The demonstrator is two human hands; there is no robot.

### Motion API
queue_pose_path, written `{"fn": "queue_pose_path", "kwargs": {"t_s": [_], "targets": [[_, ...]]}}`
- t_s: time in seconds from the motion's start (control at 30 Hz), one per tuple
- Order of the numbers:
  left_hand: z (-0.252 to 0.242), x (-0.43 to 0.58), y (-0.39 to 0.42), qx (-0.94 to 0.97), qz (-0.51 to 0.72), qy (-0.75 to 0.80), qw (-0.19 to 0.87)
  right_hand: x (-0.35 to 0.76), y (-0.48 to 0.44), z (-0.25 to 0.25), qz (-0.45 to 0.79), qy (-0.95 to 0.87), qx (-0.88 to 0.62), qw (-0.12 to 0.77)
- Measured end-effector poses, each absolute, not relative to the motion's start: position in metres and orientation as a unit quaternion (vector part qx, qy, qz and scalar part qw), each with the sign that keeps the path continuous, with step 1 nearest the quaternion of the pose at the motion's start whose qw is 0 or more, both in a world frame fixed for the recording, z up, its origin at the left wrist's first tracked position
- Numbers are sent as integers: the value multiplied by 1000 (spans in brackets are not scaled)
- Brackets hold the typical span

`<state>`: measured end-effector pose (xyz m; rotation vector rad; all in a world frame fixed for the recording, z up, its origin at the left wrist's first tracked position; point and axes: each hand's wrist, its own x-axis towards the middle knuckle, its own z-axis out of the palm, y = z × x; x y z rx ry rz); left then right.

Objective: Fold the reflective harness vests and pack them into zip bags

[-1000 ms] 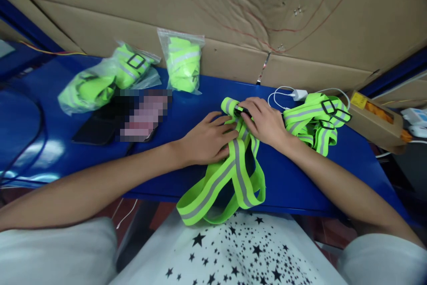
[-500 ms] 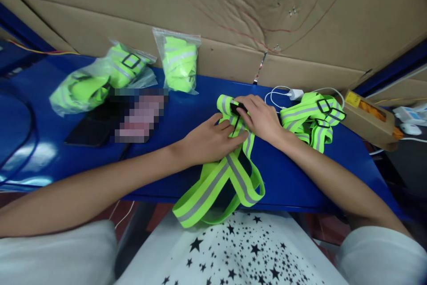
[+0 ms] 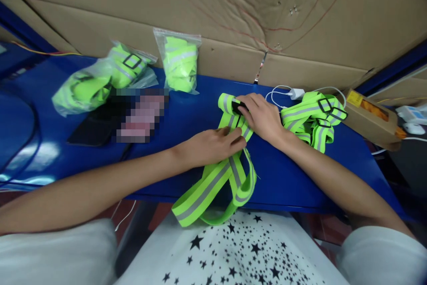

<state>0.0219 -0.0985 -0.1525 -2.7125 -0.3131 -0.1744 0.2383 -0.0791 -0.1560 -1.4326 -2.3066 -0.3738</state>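
A neon-yellow reflective strap with a grey stripe lies at the middle of the table, its loops hanging over the front edge towards my lap. My left hand is closed on the middle of the strap, fingers pinched at its right side. At the far end, my right hand grips the folded strap beside a black buckle, which the fingers partly cover. To the right of that hand sits a second reflective strap, bunched up with several black buckles on it.
Clear bags of similar straps stand at the back left. Beneath them lies a dark flat object beside a blurred-out pinkish patch. A white charger with cable and an open cardboard box are at the right. Cardboard lines the back.
My left hand has moved slightly down along the strap and its fingers have curled in. The right-hand loop of the strap has shifted left and narrowed. My right hand stays at the buckle.
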Motion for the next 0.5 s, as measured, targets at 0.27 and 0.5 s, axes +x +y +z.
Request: {"fn": "queue_pose_path", "kwargs": {"t_s": [0.27,0.5], "targets": [[-150,10,-95,-986,-42,-129,96,239,-79,-163,-204,-843,-464,178],[-148,9,-95,-991,-59,-118,27,234,-80,-161,-165,-843,-479,179]]}}
